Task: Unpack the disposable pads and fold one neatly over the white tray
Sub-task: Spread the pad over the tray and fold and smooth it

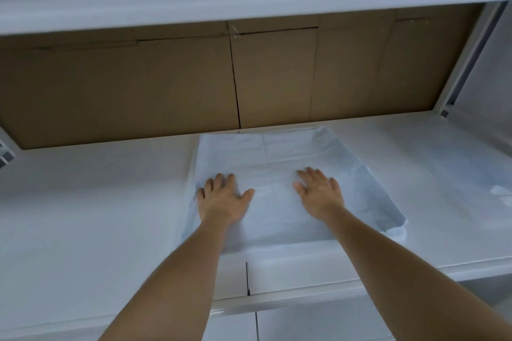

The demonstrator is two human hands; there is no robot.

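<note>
Both hands lie flat with fingers spread: the left hand (224, 196) presses the pad (277, 174) near its 9 o'clock edge, the right hand (318, 191) presses it just right of centre. Neither pinches anything. The pad lies spread over what I judge to be the white tray, which it hides; the tray sits on the white surface (83, 202), its far edge close to the cardboard (166, 86) at 12 o'clock. The corner at 4 o'clock (399, 227) curls up loosely. The risks, as I judge them: pushing outward unevenly could drag the thin sheet off-centre and bunch it, leaving creases. That loose corner may spring up unless tucked. Hard pressure could shift the tray.
</note>
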